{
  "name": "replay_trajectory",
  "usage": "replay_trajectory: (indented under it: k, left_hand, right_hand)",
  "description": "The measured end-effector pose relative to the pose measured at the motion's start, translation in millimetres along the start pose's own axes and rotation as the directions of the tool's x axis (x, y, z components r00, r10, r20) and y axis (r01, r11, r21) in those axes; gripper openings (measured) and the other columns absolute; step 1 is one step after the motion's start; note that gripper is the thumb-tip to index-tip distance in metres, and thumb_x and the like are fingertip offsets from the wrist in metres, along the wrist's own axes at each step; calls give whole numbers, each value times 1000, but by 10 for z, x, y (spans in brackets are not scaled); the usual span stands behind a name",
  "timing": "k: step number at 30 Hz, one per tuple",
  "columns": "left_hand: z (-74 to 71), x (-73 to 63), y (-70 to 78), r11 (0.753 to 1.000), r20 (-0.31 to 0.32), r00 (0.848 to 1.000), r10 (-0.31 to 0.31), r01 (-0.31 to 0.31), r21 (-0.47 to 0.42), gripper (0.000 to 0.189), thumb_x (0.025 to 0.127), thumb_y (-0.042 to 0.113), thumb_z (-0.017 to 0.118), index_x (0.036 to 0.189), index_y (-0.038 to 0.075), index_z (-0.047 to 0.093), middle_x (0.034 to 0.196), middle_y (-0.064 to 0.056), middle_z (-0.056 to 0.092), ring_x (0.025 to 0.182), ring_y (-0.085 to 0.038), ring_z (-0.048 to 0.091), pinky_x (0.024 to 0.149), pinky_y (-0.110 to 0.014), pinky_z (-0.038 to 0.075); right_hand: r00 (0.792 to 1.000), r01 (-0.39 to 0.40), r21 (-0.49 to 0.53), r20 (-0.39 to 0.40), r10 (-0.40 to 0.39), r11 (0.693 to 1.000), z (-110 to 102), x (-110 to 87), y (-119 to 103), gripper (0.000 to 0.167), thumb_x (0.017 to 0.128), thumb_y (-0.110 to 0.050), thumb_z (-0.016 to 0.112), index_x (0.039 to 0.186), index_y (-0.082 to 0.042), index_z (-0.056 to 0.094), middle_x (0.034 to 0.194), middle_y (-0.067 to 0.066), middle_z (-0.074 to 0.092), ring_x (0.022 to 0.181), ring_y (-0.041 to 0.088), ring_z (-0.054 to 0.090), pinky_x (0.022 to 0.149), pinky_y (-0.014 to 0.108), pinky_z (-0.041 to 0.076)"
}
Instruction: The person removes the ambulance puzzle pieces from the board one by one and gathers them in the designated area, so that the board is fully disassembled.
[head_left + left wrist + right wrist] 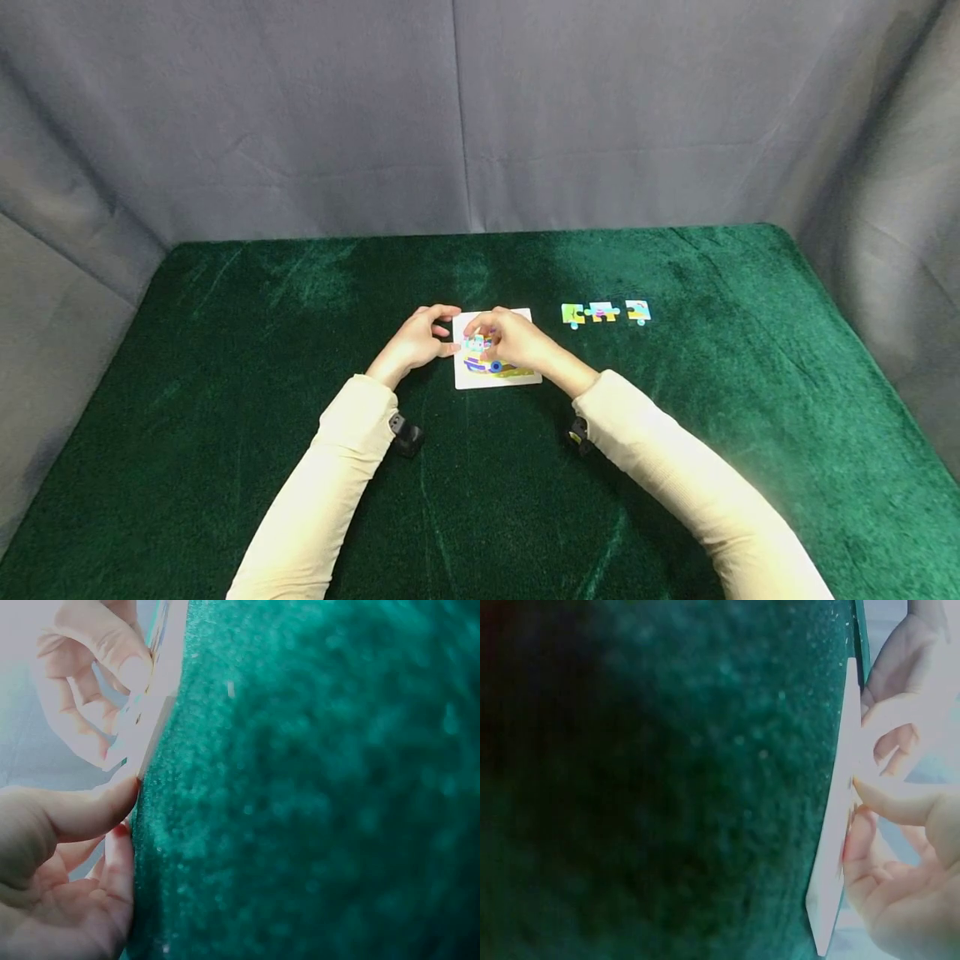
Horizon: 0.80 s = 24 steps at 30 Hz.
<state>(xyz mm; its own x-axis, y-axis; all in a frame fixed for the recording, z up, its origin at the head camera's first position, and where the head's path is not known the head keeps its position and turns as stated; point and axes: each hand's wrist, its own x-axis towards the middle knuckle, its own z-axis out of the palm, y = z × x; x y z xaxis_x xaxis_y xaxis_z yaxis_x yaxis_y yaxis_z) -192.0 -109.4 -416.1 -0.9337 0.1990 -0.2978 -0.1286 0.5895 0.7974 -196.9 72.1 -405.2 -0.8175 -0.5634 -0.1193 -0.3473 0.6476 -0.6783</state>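
Note:
A square white puzzle board [476,382] with a colourful vehicle picture lies on the green cloth. At its left edge is my left hand [416,340], thumb against the side and index finger by the far left corner. My right hand [517,340] is over the board and pinches a small light-coloured puzzle piece [477,342] between thumb and fingertips, right at the picture's left part. That hand covers the picture's upper right. In the right wrist view, the thumb and fingers [862,840] meet close at the board's surface [829,877].
To the right of the board, three loose puzzle pieces lie in a row: a green and yellow one [573,314], a middle one [602,312] and a right one [638,311]. Green velvet cloth [262,433] covers the table. Grey curtain [315,117] hangs behind.

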Motion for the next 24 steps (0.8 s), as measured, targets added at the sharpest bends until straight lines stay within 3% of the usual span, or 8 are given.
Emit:
replay_trajectory:
  k: [13,20,24]
  left_hand:
    - [-3,21,-18,1000,-7,1000,-2,2,15,56,83,0,67,136,7,49,135,-16,45,118,-31,53,97,-38,46]
    - [-1,19,-5,1000,-11,1000,2,-2,26,56,83,1,68,136,7,49,135,-16,45,117,-31,54,97,-38,47]
    - [9,14,-7,1000,-16,1000,1,-1,24,56,82,0,69,135,7,50,135,-16,46,116,-30,54,96,-38,47]
  right_hand:
    - [999,11,-72,-42,-14,997,20,-36,-54,28,85,-1,66,112,-6,65,99,14,60,88,24,58,76,28,44]
    - [997,40,-80,-68,-45,996,4,-39,-54,21,88,0,62,109,-4,65,91,14,62,77,20,54,70,23,39]
    - [998,-2,-62,-56,-1,998,-6,-24,-63,19,89,0,61,108,-1,64,89,13,64,77,19,54,69,22,40]
